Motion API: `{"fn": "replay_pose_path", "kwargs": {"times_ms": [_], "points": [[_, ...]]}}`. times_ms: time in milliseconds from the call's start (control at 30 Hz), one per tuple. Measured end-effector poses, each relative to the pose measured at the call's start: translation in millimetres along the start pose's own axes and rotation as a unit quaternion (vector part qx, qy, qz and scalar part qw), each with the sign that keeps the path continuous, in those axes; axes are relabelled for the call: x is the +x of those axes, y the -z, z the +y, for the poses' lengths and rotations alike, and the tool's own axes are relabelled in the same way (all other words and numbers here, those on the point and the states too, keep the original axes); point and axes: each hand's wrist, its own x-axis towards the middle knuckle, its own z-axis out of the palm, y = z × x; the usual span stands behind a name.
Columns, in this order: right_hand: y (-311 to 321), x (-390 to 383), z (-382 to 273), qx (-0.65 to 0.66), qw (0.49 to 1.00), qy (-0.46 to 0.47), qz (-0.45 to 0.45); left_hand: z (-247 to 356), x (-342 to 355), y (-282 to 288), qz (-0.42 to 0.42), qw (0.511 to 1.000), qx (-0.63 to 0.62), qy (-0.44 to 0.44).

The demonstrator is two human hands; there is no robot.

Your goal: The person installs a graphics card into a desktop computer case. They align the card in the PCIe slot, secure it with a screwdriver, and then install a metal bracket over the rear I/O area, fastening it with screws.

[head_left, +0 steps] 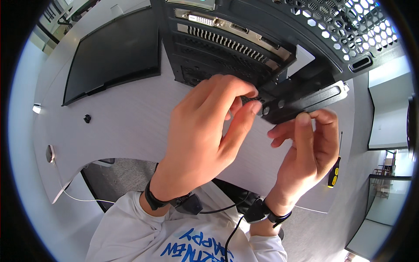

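Observation:
The black computer case (209, 54) stands in front of me, its row of slots and metal port plates facing me. My right hand (305, 144) pinches the lower edge of a long black metal plate (316, 98), thumb on the near side. The plate slants up to the right beside the case's corner and has round fastener spots near its left end. My left hand (200, 122) is closed at the case's lower edge, thumb and index fingertip almost together. Something dark shows between these fingertips, largely hidden, close to the plate's left end.
A black monitor (115, 52) lies at the left of the grey table (135, 126). Small black parts (87, 118) sit below it. A yellow-black screwdriver (334, 172) lies by the right table edge. A honeycomb mesh panel (349, 26) rises at upper right. A white cable (83, 199) hangs at left.

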Motion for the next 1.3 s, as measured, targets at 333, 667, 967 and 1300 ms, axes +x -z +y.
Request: {"fn": "replay_pose_path", "kwargs": {"times_ms": [333, 667, 967, 1300], "points": [[11, -10, 5, 0.055, 0.994, -0.075, -0.05, 17, -14, 10, -0.115, 0.987, -0.081, 0.076], [36, -7, -4, -0.079, 0.996, 0.012, -0.036, 9, -13, 16, -0.095, 0.993, 0.048, -0.048], [32, -30, -2, -0.158, 0.983, -0.081, -0.049, 15, -5, 19, -0.098, 0.983, -0.153, -0.018], [12, -28, 17, -0.148, 0.988, -0.023, -0.035, 18, -1, 6, -0.035, 0.971, -0.233, 0.034]]}}
